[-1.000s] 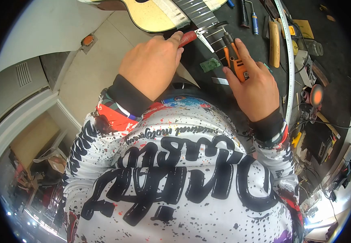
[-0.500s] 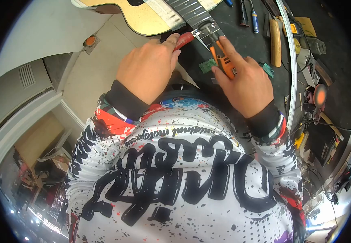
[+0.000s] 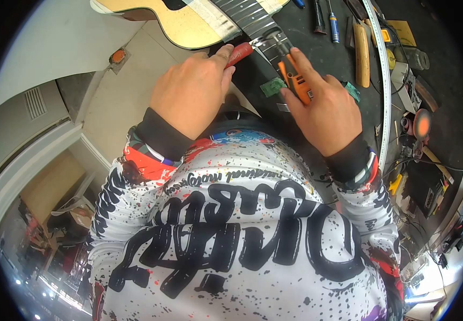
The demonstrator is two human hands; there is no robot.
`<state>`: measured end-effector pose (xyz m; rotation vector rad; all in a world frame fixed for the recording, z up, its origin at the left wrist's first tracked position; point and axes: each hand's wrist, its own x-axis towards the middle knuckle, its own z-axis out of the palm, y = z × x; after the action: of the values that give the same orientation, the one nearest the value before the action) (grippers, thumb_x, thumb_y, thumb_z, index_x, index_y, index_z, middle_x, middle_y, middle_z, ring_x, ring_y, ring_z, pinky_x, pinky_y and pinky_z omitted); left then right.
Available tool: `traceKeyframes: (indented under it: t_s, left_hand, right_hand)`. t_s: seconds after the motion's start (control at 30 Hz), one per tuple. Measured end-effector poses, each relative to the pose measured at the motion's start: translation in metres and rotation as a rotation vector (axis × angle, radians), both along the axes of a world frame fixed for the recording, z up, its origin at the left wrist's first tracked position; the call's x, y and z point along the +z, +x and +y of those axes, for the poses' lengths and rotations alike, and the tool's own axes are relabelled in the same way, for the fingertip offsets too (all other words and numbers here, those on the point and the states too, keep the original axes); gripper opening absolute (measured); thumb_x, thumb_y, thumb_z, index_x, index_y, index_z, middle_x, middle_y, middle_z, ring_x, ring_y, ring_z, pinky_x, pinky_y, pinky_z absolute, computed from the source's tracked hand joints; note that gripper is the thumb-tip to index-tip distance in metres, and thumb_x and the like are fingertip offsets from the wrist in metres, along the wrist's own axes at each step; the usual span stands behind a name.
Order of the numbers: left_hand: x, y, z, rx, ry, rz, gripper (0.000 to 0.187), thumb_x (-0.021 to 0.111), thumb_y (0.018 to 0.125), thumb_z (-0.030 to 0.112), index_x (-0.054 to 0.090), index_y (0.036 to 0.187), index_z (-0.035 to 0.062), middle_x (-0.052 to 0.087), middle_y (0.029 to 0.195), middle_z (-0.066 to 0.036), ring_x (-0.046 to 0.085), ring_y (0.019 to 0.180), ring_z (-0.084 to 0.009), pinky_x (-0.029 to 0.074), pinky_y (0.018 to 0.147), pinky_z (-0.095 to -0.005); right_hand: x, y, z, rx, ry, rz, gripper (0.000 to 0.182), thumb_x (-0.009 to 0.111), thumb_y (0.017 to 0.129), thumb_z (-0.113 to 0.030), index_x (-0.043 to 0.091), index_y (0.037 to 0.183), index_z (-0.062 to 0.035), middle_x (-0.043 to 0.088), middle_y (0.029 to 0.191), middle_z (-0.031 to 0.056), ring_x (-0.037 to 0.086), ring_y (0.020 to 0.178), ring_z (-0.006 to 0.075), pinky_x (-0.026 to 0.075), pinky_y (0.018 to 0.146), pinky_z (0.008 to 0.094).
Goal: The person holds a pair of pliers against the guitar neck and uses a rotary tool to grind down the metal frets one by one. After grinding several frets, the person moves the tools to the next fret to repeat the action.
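My left hand (image 3: 191, 85) is closed round the red-handled tool (image 3: 239, 55), whose short metal end reaches the edge of the guitar's fretboard (image 3: 249, 17). What sort of tip it has cannot be made out. Wrapped in my right hand (image 3: 328, 109) are orange-handled pliers (image 3: 297, 84) with a dark, rounded head that sits over the frets, close to the red tool's metal end. The pale guitar body (image 3: 188, 25) lies at the top, light tape across its top beside the fretboard. Fingers and tools hide part of the neck.
Green scraps (image 3: 272, 86) lie on the dark worktop beside the neck. To the right are a blue-handled screwdriver (image 3: 334, 28), a curved wooden piece (image 3: 361, 55), a long white ruler (image 3: 387, 96) and a jar (image 3: 418, 59). The worktop's left edge drops to a tiled floor (image 3: 122, 85).
Both hands and tools stay almost in place at the fretboard. My left hand and the red-handled tool have shifted slightly left, and the view has moved a little.
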<state>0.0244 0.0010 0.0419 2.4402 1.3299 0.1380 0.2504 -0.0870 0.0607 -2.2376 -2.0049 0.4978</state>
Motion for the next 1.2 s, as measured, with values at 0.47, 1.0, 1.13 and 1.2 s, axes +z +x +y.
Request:
traceKeyframes:
  t_s: [0.47,1.0,1.13,1.2]
  left_hand:
    - [-0.001,0.001,0.000,-0.012,0.047,-0.010,0.036,0.066,0.107,0.029,0.072,0.137,0.0096,0.076,0.091,-0.019,0.073,0.081,-0.0418,0.058,0.071,-0.0522]
    - [-0.002,0.001,0.002,-0.019,0.032,-0.043,0.037,0.066,0.107,0.029,0.072,0.137,0.0089,0.074,0.089,-0.020,0.072,0.078,-0.0427,0.057,0.069,-0.0530]
    - [-0.008,-0.002,0.001,-0.015,0.067,-0.046,0.037,0.067,0.106,0.029,0.072,0.138,0.0104,0.073,0.088,-0.019,0.072,0.078,-0.0414,0.057,0.069,-0.0519]
    - [-0.009,-0.006,0.002,0.004,0.064,-0.092,0.037,0.068,0.106,0.029,0.072,0.138,0.0114,0.073,0.088,-0.018,0.071,0.078,-0.0408,0.056,0.070,-0.0513]
  right_hand:
    - [0.003,0.009,0.002,-0.059,0.024,0.032,0.070,0.080,0.095,-0.037,0.056,0.161,-0.0330,0.071,0.087,0.0169,0.074,0.077,0.0405,0.061,0.069,0.0496]
    - [-0.002,-0.004,0.000,-0.017,-0.002,0.004,0.069,0.080,0.095,-0.038,0.057,0.160,-0.0324,0.070,0.090,0.0194,0.074,0.078,0.0417,0.060,0.070,0.0510]
    - [0.002,0.005,0.005,-0.055,0.087,0.050,0.069,0.083,0.094,-0.031,0.059,0.159,-0.0254,0.074,0.094,0.0219,0.076,0.084,0.0419,0.060,0.075,0.0472]
    - [0.012,0.004,0.006,-0.093,0.128,0.083,0.066,0.085,0.094,-0.023,0.063,0.155,-0.0146,0.079,0.107,0.0250,0.080,0.095,0.0384,0.061,0.084,0.0401]
